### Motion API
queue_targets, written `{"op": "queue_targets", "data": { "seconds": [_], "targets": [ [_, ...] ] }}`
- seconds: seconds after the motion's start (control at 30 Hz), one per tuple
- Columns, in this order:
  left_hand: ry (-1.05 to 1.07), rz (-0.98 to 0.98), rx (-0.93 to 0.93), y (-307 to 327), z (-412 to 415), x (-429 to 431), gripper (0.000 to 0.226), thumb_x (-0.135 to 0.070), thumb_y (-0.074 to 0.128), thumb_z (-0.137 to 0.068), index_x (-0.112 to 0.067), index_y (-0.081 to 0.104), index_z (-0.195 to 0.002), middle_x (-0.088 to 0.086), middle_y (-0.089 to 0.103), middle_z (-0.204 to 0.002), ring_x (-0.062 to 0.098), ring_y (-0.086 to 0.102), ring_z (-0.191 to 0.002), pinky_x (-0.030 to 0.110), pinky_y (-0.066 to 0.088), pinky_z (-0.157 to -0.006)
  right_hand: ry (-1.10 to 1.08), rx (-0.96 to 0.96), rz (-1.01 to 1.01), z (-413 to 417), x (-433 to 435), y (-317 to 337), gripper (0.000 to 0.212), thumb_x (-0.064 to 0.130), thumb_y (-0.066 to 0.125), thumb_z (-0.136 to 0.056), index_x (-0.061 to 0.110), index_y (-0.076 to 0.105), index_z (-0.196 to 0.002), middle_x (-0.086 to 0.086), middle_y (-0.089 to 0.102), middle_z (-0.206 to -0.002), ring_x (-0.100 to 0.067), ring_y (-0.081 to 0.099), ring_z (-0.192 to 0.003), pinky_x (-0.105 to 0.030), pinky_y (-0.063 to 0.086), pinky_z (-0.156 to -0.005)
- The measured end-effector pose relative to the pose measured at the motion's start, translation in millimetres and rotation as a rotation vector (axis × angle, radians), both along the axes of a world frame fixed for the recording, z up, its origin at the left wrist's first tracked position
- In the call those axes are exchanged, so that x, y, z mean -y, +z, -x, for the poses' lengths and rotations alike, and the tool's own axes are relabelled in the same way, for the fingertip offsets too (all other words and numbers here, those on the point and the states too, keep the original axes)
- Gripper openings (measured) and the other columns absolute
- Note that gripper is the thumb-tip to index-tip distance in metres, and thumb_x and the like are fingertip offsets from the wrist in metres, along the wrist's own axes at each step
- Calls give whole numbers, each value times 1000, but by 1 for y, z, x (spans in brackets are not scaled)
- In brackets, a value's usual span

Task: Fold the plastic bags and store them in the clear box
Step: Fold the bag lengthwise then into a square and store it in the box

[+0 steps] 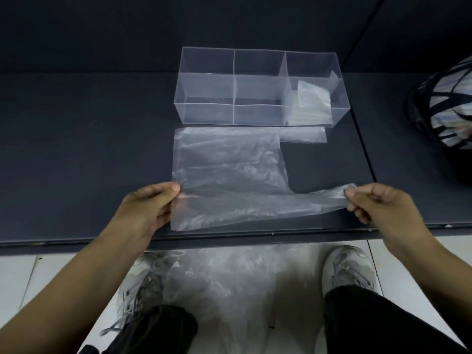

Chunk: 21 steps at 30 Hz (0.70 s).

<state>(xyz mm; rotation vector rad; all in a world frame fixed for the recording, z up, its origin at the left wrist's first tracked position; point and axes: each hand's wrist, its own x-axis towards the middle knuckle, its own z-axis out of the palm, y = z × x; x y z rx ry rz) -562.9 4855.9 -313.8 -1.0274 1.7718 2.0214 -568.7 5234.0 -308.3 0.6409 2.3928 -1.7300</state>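
Note:
A clear plastic bag (227, 169) lies spread on the dark platform, its near part lifted off the surface. My left hand (150, 208) pinches the bag's near left edge. My right hand (375, 205) pinches the end of the bag's near handle strip at the right. The bag's far handle strip (302, 135) lies flat just in front of the clear box (209, 85). The box has several compartments; folded bags (310, 103) sit in its right compartment, and the others look empty.
A heap of loose plastic bags (229, 282) lies on the white tiled floor between my shoes, below the platform's front edge (255, 236). A striped bag in black netting (447, 103) rests at the right.

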Motion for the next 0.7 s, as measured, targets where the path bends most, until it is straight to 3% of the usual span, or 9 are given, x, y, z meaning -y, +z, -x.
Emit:
{"op": "queue_targets", "data": {
  "seconds": [0.07,0.13,0.27,0.33,0.43,0.5,0.57,0.63,0.7],
  "targets": [
    [-76,-50,31,2,-10,-4,39,-35,74,-69,-12,68,-100,4,76,-89,17,73,-82,32,55,-71,-9,7,-1,-4,0,-4,16,16,66,-88,10,67,-74,-1,64,-56,-3,48,-44,-15,40,-40],
    [-148,-56,45,3,-20,-5,53,-34,78,-57,-12,66,-104,5,75,-93,17,73,-85,28,58,-66,-29,5,-6,-7,0,-6,18,18,66,-89,10,66,-73,-1,63,-56,-3,48,-44,-15,40,-39],
    [-124,-5,73,1,-26,-5,38,2,76,-68,-10,63,-102,13,66,-99,21,73,-75,18,55,-57,-37,24,-55,-10,-2,-5,18,21,66,-89,10,66,-75,1,63,-56,-2,48,-45,-13,41,-41],
    [-149,49,80,2,-26,-4,34,6,74,-73,-6,62,-103,12,71,-88,23,73,-70,18,54,-55,-20,70,-145,-13,-6,-4,18,23,68,-87,10,67,-75,1,63,-54,-2,47,-43,-15,42,-43],
    [-348,150,95,10,-30,-1,35,-2,79,-73,-7,60,-102,9,73,-73,22,72,-63,19,52,-50,76,157,-435,-15,-8,3,19,30,73,-82,13,65,-76,1,64,-57,-5,55,-51,-24,41,-53],
    [-507,405,53,15,-29,0,32,-21,82,-73,-19,60,-95,2,72,-69,12,68,-57,21,49,-48,97,109,-682,-11,-1,13,20,28,75,-80,14,60,-85,-1,64,-75,-17,59,-69,-26,38,-59],
    [-533,877,-185,16,-21,-2,21,-31,77,-77,-26,60,-87,-4,67,-72,6,64,-66,25,49,-58,91,-122,-834,1,19,25,24,21,72,-81,12,60,-99,-5,55,-93,-29,56,-85,-31,40,-72],
    [-476,1179,-554,14,-8,-12,10,-15,66,-87,-14,66,-97,2,65,-95,19,61,-86,37,52,-78,206,-378,-849,13,58,32,26,17,65,-85,11,61,-110,-13,53,-109,-32,52,-102,-36,38,-90],
    [-574,1244,-704,5,10,-25,28,-4,54,-94,0,61,-120,17,58,-124,32,54,-115,39,41,-103,457,-496,-738,24,111,30,34,16,55,-92,8,57,-125,-17,52,-130,-31,45,-123,-34,30,-107]
  ]
}}
